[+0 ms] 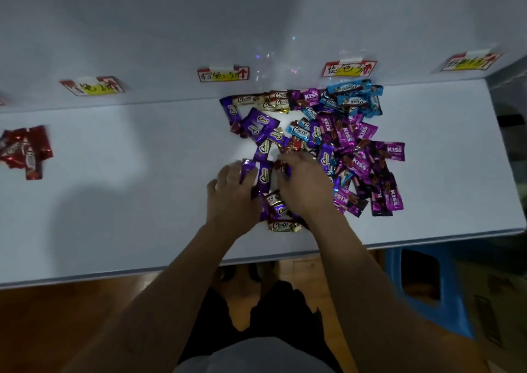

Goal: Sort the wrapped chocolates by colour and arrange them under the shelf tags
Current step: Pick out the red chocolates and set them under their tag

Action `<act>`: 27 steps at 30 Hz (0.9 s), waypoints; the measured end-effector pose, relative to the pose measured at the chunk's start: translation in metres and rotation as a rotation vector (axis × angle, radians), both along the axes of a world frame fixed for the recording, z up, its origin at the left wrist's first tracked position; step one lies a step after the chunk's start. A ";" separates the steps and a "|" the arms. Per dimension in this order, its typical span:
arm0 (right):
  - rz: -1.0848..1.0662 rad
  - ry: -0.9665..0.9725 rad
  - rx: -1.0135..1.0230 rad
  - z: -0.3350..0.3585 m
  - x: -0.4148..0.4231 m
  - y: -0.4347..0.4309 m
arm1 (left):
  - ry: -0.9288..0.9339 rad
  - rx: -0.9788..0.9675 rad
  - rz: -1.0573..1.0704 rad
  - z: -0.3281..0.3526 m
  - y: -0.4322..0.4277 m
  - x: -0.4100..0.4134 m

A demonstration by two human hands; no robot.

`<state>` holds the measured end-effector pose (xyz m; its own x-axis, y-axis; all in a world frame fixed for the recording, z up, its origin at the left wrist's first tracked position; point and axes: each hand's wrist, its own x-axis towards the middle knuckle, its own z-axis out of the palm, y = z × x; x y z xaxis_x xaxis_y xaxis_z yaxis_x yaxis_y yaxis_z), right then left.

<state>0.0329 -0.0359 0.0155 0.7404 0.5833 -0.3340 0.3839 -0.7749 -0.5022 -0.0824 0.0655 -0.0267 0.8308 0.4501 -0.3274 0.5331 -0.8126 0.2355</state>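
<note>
A mixed heap of wrapped chocolates (336, 141) lies on the white table (128, 201): purple, blue, magenta and gold wrappers. Several blue ones (353, 95) sit against the back wall under a tag (350, 68). A small pile of red chocolates (25, 150) lies far left. My left hand (231, 198) holds a purple chocolate (247, 170) at the heap's near left edge. My right hand (306, 184) reaches into the heap, its fingertips pinching a red-brown wrapper (281, 167). A gold chocolate (283, 226) lies between my wrists.
Tags are taped to the back wall: one at left (92, 85), one in the middle (223, 73), one far right (470, 62). A blue plastic stool (430, 284) stands below the table's right end. The table's front edge runs just above my elbows.
</note>
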 end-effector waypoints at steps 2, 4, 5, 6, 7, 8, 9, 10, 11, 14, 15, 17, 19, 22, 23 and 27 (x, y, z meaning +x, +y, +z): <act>0.006 0.037 -0.134 -0.008 0.007 0.015 | 0.004 -0.039 0.055 0.000 0.008 -0.002; 0.013 0.042 -0.257 -0.014 0.010 0.027 | -0.004 -0.067 0.091 0.004 0.012 -0.004; 0.015 0.017 -0.286 -0.017 0.009 0.030 | -0.022 -0.069 0.105 0.005 0.013 -0.006; 0.018 -0.018 -0.289 -0.019 0.008 0.030 | -0.045 -0.070 0.105 0.007 0.011 -0.008; 0.030 -0.056 -0.277 -0.022 0.007 0.029 | -0.062 -0.076 0.081 0.007 0.009 -0.010; 0.049 -0.095 -0.256 -0.026 0.005 0.027 | -0.066 -0.083 0.030 0.007 0.004 -0.012; 0.065 -0.124 -0.230 -0.030 0.004 0.023 | -0.054 -0.087 -0.031 0.007 0.000 -0.013; 0.074 -0.138 -0.208 -0.033 0.003 0.020 | -0.026 -0.088 -0.075 0.006 -0.004 -0.015; 0.069 -0.141 -0.193 -0.034 0.003 0.017 | 0.009 -0.087 -0.092 0.004 -0.007 -0.015; -0.008 -0.117 -0.175 -0.034 0.004 0.014 | 0.049 -0.089 -0.063 -0.001 -0.001 -0.015; -0.035 -0.096 -0.171 -0.034 0.004 0.015 | 0.038 -0.102 -0.057 -0.003 0.002 -0.015; -0.085 -0.036 -0.163 -0.034 0.003 0.018 | 0.001 -0.155 -0.040 -0.006 0.007 -0.019; -0.096 0.009 -0.195 -0.033 0.005 0.021 | -0.046 -0.199 -0.007 -0.008 0.010 -0.021; -0.033 0.022 -0.251 -0.028 0.009 0.023 | -0.101 -0.194 0.049 -0.006 0.009 -0.018; -0.021 0.012 -0.259 -0.026 0.009 0.023 | -0.113 -0.187 0.063 -0.005 0.008 -0.016; 0.066 -0.028 -0.303 -0.029 0.009 0.022 | -0.176 -0.240 0.161 -0.003 0.008 -0.010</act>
<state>0.0418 -0.0140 -0.0139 0.7156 0.5075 -0.4800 0.4489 -0.8606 -0.2406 -0.0924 0.0736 -0.0299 0.8084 0.5078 -0.2978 0.5844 -0.6314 0.5097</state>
